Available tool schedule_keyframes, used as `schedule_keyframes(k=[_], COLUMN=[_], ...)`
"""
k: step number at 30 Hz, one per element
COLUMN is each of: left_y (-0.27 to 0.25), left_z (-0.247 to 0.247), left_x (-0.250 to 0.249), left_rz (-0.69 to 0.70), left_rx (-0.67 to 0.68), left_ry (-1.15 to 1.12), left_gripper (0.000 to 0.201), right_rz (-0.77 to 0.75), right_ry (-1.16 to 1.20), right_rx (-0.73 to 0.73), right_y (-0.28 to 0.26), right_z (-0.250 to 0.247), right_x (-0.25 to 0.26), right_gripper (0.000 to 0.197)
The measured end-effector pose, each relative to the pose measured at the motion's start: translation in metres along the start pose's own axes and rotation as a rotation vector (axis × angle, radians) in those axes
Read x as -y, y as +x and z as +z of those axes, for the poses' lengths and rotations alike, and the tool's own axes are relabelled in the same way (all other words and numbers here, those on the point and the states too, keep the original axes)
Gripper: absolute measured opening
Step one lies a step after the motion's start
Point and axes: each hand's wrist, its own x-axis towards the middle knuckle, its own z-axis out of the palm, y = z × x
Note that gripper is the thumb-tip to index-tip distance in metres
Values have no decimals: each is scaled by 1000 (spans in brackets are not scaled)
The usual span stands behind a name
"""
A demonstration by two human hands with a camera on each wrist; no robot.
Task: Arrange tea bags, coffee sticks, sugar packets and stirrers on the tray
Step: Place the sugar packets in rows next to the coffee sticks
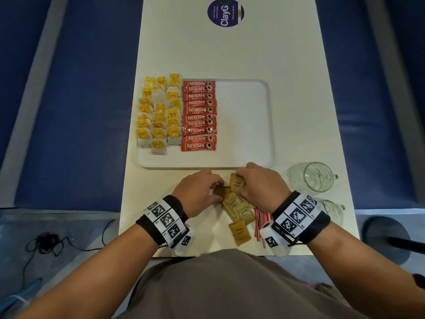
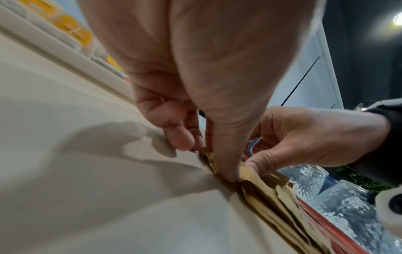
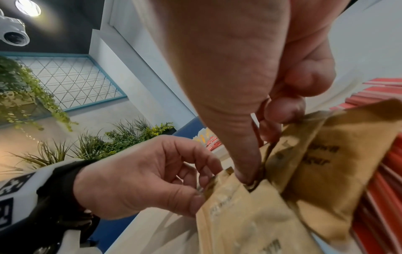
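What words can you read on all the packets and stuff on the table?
"NESCAFE CLASSIC": on each red coffee stick on the tray.
"Brown Sugar": on the brown sugar packets by the hands.
"RELAX": on some yellow tea bag tags; the other tags are too small to read.
"ClayGo": on the round purple sticker at the table's far end; its small print is too blurred.
The wristband squares show patterns and tiny unreadable marks.

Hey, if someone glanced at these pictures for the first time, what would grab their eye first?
Probably the red coffee sticks stacked in a column on the white tray, with yellow tea bags crowded to their left. Nearer the person, the left hand and right hand both pinch brown sugar packets on the table, below the tray.
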Motion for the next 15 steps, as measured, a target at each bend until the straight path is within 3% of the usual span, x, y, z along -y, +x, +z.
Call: schedule_keyframes(k=[10, 15], left_y=[0, -1], left_z=[0, -2], left_x=[4, 1], left_rz=[-40, -31], left_rx=[-66, -73], left_ry=[-27, -31], left_gripper=[26, 19], right_rz=[4, -6], right_ry=[46, 58], right_rx=[-21, -36], right_y=[0, 0], right_z=[0, 2], right_x=[1, 1], right_gripper=[41, 31])
